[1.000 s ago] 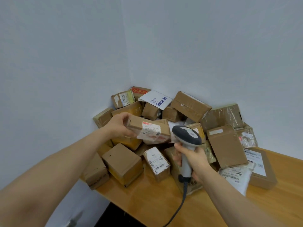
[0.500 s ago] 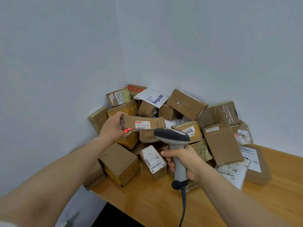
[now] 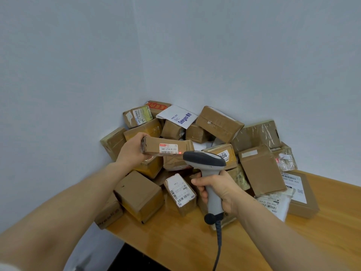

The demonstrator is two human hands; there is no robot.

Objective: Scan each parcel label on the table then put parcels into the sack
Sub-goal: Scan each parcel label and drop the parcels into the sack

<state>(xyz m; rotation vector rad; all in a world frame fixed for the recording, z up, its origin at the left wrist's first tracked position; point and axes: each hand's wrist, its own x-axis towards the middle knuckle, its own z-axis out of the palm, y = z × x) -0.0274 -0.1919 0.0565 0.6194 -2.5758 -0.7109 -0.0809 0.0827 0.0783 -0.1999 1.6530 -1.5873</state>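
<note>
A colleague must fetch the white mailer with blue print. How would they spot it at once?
On the wooden table, parcels are heaped into the wall corner. Near the top of that heap, at the back, lies the white mailer, resting on brown cartons. It alone is white with large blue lettering.

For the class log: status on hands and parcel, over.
Left hand grips flat parcel. Right hand grips barcode scanner, red dot at label edge. Nothing between them.

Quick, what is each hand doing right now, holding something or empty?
Left hand: closed, gripping a flat brown parcel by its end.
Right hand: closed around the handle of the barcode scanner.
</note>
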